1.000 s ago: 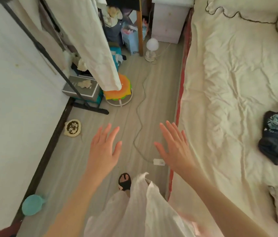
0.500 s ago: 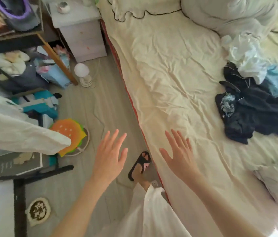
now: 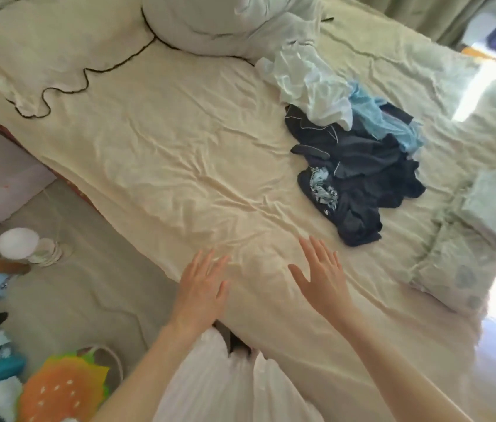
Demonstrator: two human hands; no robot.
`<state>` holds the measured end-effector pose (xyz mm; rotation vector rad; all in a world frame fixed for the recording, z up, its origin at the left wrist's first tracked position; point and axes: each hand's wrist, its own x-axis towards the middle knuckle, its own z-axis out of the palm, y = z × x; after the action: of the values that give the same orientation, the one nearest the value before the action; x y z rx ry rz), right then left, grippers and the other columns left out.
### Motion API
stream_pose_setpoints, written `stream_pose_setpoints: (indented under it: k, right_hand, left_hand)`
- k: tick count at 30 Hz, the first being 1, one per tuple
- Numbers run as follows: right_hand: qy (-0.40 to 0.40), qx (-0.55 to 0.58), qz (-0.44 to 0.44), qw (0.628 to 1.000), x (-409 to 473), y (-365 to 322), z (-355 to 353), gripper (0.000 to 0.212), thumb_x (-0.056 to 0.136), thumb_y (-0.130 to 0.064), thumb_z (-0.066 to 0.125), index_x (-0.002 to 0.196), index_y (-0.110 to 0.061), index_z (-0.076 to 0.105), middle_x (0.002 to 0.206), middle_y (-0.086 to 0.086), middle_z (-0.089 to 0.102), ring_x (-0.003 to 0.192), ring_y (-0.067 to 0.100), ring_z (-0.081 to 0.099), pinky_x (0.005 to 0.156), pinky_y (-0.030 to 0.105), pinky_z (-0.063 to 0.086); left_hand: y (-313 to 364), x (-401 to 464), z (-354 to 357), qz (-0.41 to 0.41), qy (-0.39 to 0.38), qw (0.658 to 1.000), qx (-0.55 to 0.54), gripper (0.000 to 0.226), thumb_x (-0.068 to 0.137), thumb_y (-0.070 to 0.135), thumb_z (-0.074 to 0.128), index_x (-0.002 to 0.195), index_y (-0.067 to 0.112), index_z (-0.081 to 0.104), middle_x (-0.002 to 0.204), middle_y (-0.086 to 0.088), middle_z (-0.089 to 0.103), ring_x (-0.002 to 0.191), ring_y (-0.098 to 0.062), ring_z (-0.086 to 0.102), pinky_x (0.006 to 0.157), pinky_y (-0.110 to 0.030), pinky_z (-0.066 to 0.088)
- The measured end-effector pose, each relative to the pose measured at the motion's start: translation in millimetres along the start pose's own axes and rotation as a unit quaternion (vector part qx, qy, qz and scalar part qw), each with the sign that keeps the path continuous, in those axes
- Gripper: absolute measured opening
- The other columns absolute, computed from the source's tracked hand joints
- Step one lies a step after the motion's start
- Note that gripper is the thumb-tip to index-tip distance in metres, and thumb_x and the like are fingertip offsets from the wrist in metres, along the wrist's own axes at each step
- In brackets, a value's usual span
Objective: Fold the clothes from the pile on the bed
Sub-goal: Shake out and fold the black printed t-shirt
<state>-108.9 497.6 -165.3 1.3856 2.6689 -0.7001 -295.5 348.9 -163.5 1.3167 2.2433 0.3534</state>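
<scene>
Nothing folded yet: clothes pile lies heaped on bed, left hand and right hand flat-fingered, empty, short of it.

view swung from floor to bed | hands now over its edge | pile fully seen

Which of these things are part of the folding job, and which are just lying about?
Part of the job: clothes pile, bed, left hand, right hand, both empty.
Lying about: pillow, lamp, burger cushion.
</scene>
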Motion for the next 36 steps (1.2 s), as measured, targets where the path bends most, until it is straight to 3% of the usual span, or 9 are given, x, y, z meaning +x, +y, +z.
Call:
stream_pose_setpoints:
  k: [9,15,21,23,26,30,32,34,36]
  right_hand:
    - [0.006,-0.017,0.174,0.985,115,53,29,0.054,0.096,-0.030,0.051,0.143,-0.011,0.036,0.149,0.008,0.036,0.141,0.025,0.025,0.112,0.045,0.020]
    - [-0.006,-0.058,0.252,0.966,190,113,65,0.058,0.096,-0.031,0.048,0.146,-0.011,0.029,0.150,0.010,0.033,0.140,0.026,0.024,0.111,0.046,0.022]
    - [-0.004,-0.091,0.356,0.930,241,175,99,0.068,0.094,-0.040,0.049,0.149,-0.013,0.019,0.156,0.009,0.020,0.144,0.027,0.011,0.114,0.049,0.011]
    - [-0.006,-0.097,0.373,0.923,250,189,108,0.061,0.095,-0.037,0.050,0.146,-0.011,0.027,0.148,0.012,0.034,0.138,0.029,0.025,0.109,0.048,0.022]
    - [0.052,-0.099,0.359,0.927,255,196,115,0.031,0.096,-0.020,0.047,0.124,-0.009,0.053,0.120,0.013,0.057,0.115,0.032,0.047,0.092,0.041,0.031]
    - [0.150,0.090,0.365,0.914,235,173,117,0.020,0.091,-0.012,0.054,0.106,-0.005,0.064,0.104,0.013,0.064,0.100,0.032,0.056,0.086,0.038,0.034]
    - [0.175,0.174,0.359,0.900,214,152,116,0.016,0.088,-0.010,0.059,0.101,-0.003,0.066,0.098,0.012,0.067,0.094,0.030,0.059,0.082,0.035,0.037]
    - [0.177,0.224,0.345,0.894,189,125,117,0.011,0.086,-0.007,0.063,0.095,-0.003,0.067,0.091,0.009,0.067,0.086,0.026,0.060,0.077,0.031,0.038]
    - [0.165,0.272,0.327,0.890,165,97,120,0.006,0.084,-0.005,0.065,0.089,-0.004,0.066,0.084,0.004,0.066,0.079,0.020,0.058,0.072,0.029,0.039]
  left_hand:
    - [-22,173,33,0.143,-0.111,0.977,0.115,0.052,0.098,0.029,0.039,0.148,0.022,0.024,0.156,-0.004,0.019,0.145,-0.024,0.011,0.115,-0.036,0.013]
    - [-50,254,93,0.162,-0.187,0.953,0.175,0.056,0.099,0.032,0.032,0.150,0.025,0.010,0.158,-0.002,0.002,0.146,-0.022,0.002,0.116,-0.036,0.009]
    - [-78,299,152,0.174,-0.241,0.925,0.236,0.061,0.096,0.032,0.036,0.150,0.027,0.007,0.158,-0.003,-0.004,0.146,-0.022,0.001,0.115,-0.039,0.010]
    - [-83,302,162,0.175,-0.242,0.924,0.237,0.062,0.095,0.031,0.038,0.150,0.028,0.010,0.158,-0.006,-0.002,0.145,-0.024,0.003,0.115,-0.040,0.009]
    - [-84,302,165,0.168,-0.244,0.928,0.225,0.062,0.093,0.029,0.043,0.149,0.027,0.016,0.158,-0.007,0.004,0.145,-0.026,0.007,0.115,-0.041,0.010]
    - [-74,309,157,0.135,-0.284,0.923,0.220,0.060,0.094,0.029,0.041,0.149,0.028,0.016,0.158,-0.004,0.002,0.145,-0.022,0.007,0.114,-0.039,0.012]
    - [-55,311,151,0.111,-0.281,0.939,0.161,0.051,0.096,0.027,0.042,0.145,0.021,0.030,0.156,-0.007,0.017,0.143,-0.020,0.019,0.112,-0.032,0.018]
    - [-30,309,141,0.028,-0.263,0.964,-0.005,0.043,0.096,0.024,0.048,0.137,0.013,0.044,0.145,-0.010,0.040,0.134,-0.019,0.037,0.105,-0.024,0.025]
    - [0,301,132,-0.067,-0.268,0.942,-0.189,0.041,0.094,0.027,0.053,0.133,0.014,0.048,0.135,-0.008,0.051,0.122,-0.018,0.050,0.098,-0.023,0.034]
